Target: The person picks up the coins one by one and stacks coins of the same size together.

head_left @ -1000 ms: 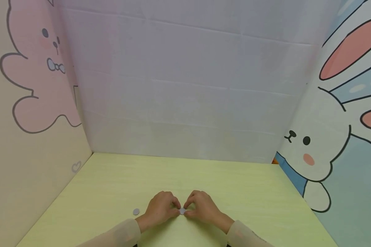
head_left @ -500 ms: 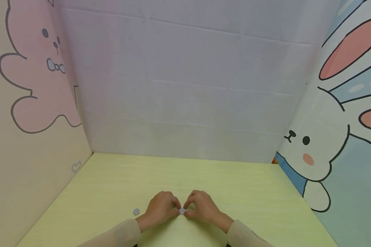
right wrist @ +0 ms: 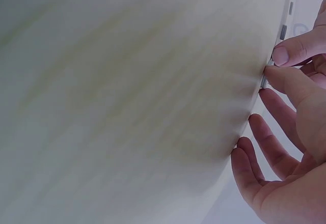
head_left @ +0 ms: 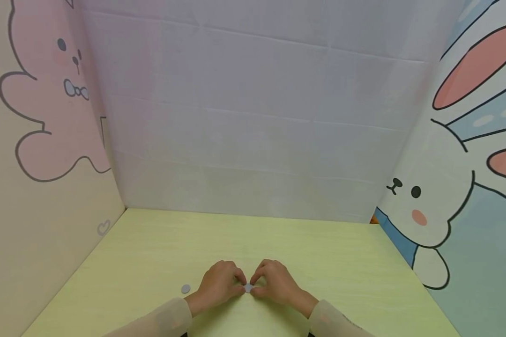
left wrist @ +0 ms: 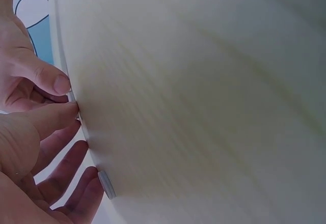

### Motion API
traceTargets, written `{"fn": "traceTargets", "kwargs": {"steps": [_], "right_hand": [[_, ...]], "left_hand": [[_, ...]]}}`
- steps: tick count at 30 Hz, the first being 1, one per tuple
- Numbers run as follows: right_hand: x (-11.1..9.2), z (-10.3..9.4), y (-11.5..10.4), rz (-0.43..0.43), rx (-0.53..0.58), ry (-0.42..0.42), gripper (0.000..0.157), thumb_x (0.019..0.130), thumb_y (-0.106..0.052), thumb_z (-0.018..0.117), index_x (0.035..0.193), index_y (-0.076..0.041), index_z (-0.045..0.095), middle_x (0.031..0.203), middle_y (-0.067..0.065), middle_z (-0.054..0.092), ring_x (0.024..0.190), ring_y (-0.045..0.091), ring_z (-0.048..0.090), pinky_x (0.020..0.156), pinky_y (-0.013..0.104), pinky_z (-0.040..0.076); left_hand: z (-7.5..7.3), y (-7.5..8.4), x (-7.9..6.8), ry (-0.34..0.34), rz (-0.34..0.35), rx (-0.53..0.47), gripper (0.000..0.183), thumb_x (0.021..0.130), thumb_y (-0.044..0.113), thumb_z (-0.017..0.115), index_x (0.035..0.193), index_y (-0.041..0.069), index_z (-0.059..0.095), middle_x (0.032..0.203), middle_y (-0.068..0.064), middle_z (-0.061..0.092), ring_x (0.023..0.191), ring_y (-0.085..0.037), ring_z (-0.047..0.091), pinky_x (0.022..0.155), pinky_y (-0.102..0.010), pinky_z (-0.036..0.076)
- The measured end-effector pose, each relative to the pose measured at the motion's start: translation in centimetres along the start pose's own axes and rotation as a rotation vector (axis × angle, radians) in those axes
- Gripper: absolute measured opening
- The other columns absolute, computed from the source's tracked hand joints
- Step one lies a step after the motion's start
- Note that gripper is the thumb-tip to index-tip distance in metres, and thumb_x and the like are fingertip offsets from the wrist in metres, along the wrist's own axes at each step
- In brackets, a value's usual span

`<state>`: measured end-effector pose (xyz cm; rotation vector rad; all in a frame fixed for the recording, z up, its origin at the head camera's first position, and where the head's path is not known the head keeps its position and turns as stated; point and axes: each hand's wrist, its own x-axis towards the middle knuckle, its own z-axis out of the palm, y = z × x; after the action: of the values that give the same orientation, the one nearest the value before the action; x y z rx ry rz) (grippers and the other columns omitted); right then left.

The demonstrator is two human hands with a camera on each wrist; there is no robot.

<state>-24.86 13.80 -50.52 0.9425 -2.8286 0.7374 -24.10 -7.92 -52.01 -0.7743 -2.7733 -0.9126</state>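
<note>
Both hands meet over the pale table. A small round grey disc (head_left: 248,288) lies between them, its middle showing in the gap. My left hand (head_left: 222,283) pinches the disc's left edge between thumb and index finger; my right hand (head_left: 276,284) pinches its right edge the same way. Seen edge-on in the right wrist view, the held disc (right wrist: 264,83) sits at the thumb and fingertip, partly hidden by the fingers. A second grey disc (head_left: 185,289) lies flat on the table, left of my left hand. In the left wrist view a thick grey disc (left wrist: 107,185) shows beside the left fingertips.
The pale yellow-green table (head_left: 253,243) runs back to a white cloth wall (head_left: 253,117). A left side wall (head_left: 46,210) has a pink cartoon figure, and the right side wall (head_left: 480,252) a white rabbit. Beyond the hands, the right wrist view shows a further small grey piece (right wrist: 291,7).
</note>
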Motion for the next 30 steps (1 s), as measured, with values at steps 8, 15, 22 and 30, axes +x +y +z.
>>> {"fn": "traceTargets", "kwargs": {"steps": [8, 15, 22, 30], "right_hand": [[0.0, 0.1, 0.1, 0.006, -0.005, 0.006, 0.008, 0.082, -0.019, 0.092, 0.086, -0.019, 0.086, 0.093, -0.011, 0.074, 0.091, 0.005, 0.062, 0.085, 0.032, 0.052], [-0.1, 0.1, 0.1, 0.022, -0.001, 0.007, 0.010, 0.081, -0.019, 0.093, 0.088, -0.017, 0.086, 0.093, -0.010, 0.073, 0.091, 0.008, 0.063, 0.083, 0.031, 0.052], [-0.3, -0.5, 0.3, -0.003, 0.020, -0.018, 0.014, 0.081, -0.016, 0.092, 0.093, -0.014, 0.085, 0.094, -0.007, 0.075, 0.092, 0.012, 0.066, 0.084, 0.031, 0.054], [-1.2, -2.7, 1.2, 0.043, 0.027, -0.048, 0.024, 0.089, -0.019, 0.086, 0.110, -0.010, 0.082, 0.105, 0.000, 0.076, 0.098, 0.021, 0.070, 0.084, 0.035, 0.056]], "left_hand": [[0.0, 0.2, 0.0, 0.002, 0.003, 0.006, 0.011, 0.080, 0.021, 0.093, 0.086, 0.023, 0.084, 0.086, 0.011, 0.070, 0.080, -0.009, 0.056, 0.067, -0.026, 0.048], [-0.1, 0.1, 0.0, 0.001, 0.013, -0.003, 0.012, 0.081, 0.022, 0.093, 0.088, 0.022, 0.084, 0.087, 0.010, 0.071, 0.079, -0.008, 0.055, 0.067, -0.025, 0.047], [-0.9, -0.2, -0.3, 0.004, 0.003, -0.006, 0.015, 0.080, 0.019, 0.092, 0.093, 0.021, 0.084, 0.090, 0.011, 0.072, 0.085, -0.011, 0.063, 0.074, -0.032, 0.055], [-3.5, -0.8, -0.7, 0.089, -0.046, 0.016, 0.012, 0.086, 0.023, 0.089, 0.097, 0.022, 0.083, 0.095, 0.011, 0.074, 0.091, -0.017, 0.067, 0.075, -0.035, 0.055]]}}
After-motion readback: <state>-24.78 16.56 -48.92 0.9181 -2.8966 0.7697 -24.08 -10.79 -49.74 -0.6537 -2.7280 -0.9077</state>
